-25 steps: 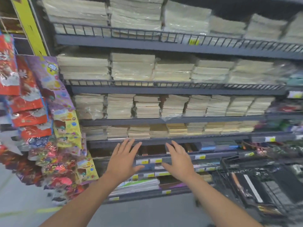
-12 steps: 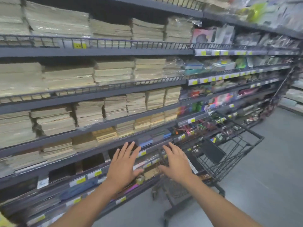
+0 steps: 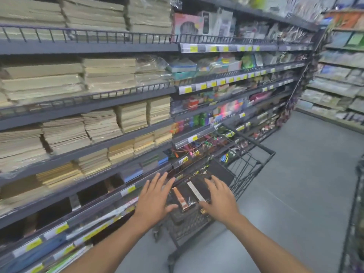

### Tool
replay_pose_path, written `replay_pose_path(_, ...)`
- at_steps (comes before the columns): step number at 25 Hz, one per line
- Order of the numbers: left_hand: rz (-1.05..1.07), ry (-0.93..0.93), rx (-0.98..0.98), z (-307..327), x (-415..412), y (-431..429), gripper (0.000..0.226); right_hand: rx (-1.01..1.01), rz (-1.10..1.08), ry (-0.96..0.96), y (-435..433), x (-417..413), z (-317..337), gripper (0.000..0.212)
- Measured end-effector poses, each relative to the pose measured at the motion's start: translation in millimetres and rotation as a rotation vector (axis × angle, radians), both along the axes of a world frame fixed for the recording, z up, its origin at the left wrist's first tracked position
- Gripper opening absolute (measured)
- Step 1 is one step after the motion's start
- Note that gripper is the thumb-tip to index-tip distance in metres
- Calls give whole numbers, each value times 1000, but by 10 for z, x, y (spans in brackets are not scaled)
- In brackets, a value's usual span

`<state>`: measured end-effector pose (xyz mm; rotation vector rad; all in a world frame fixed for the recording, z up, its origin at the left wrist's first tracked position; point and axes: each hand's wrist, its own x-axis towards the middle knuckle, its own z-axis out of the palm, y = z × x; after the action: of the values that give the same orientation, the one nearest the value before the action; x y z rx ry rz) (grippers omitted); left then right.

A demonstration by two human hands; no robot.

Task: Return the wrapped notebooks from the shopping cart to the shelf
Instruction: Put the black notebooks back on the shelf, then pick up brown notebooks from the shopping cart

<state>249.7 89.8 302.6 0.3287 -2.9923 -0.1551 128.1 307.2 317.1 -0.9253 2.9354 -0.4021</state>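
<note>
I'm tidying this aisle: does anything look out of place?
Yes: the dark wrapped notebooks lie in the shopping cart rather than on the shelf. Nothing looks spilled or broken.

Wire, film and painted metal
Shopping cart [image 3: 189, 223] of black metal wire; wrapped notebooks [image 3: 199, 191] glossy under clear plastic film; shelf [image 3: 88, 47] matt dark metal

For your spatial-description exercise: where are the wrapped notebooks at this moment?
In the head view, the wrapped notebooks lie in the shopping cart at lower centre, between the left hand and right hand, beside the shelf.
</note>
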Motion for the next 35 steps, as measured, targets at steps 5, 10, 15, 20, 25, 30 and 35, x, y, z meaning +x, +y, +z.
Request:
replay_pose_path(5,-17,-53,35,-252,-680,-155,93,39,-8,-37,-109,-595,-253,84)
replay_pose_path(10,-16,-72,137,-499,-1421,-575,90,63,-15,-117,-546,-1358,-450,84)
replay_pose_path(15,-15,-124,225,-714,-1974,-944,90,118,1,-153,-969,-1997,-588,80)
replay_pose_path(20,41,-200,277,-1016,-2356,-1119,91,184,64,-228,-1266,-2513,-853,79)
replay_pose_path(25,159,-268,365,-1388,-2596,-1154,88,245,178,-297,-1475,-2977,-1290,70)
replay_pose_path(30,297,-365,414,-1923,-2826,-1043,72,363,299,-406,-1579,-3418,-1932,69)
replay_pose_path(35,339,-397,513,-2531,-2934,-982,73,429,297,-594,-1540,-3693,-2614,73)
